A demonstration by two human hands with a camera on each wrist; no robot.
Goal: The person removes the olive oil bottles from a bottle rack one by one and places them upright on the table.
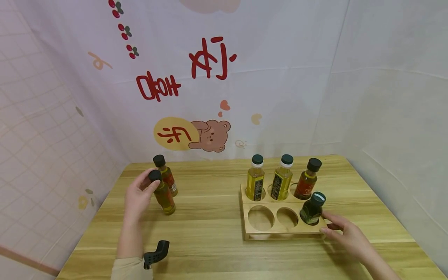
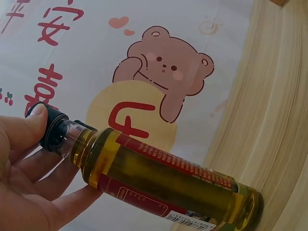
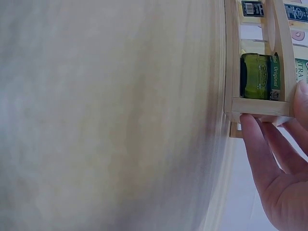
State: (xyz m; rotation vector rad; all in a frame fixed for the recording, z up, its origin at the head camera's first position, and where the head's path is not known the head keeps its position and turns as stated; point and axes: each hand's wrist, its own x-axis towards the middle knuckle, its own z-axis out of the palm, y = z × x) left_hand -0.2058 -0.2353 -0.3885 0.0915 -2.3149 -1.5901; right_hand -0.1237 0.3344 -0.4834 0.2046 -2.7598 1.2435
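Observation:
My left hand (image 1: 138,196) holds an oil bottle (image 1: 165,200) with a red label by its black cap, thumb and fingers around the neck area in the left wrist view. The bottle is slightly tilted, its base close over the table. Just behind it stands a similar bottle (image 1: 171,182) with a black cap. At the right, my right hand (image 1: 350,237) grips the right end of a two-tier wooden bottle rack (image 1: 271,236). Close to those fingers, a dark green bottle (image 1: 310,212) sits in the front right hole; its green glass bottom (image 3: 257,76) shows through the rack's side.
In the rack's back row stand two yellow oil bottles (image 1: 255,184) with green caps and a red-labelled bottle (image 1: 306,184). Two front holes (image 1: 261,218) hold nothing. A black wrist mount (image 1: 156,254) juts from the left sleeve. A printed cloth (image 1: 280,97) hangs behind the table.

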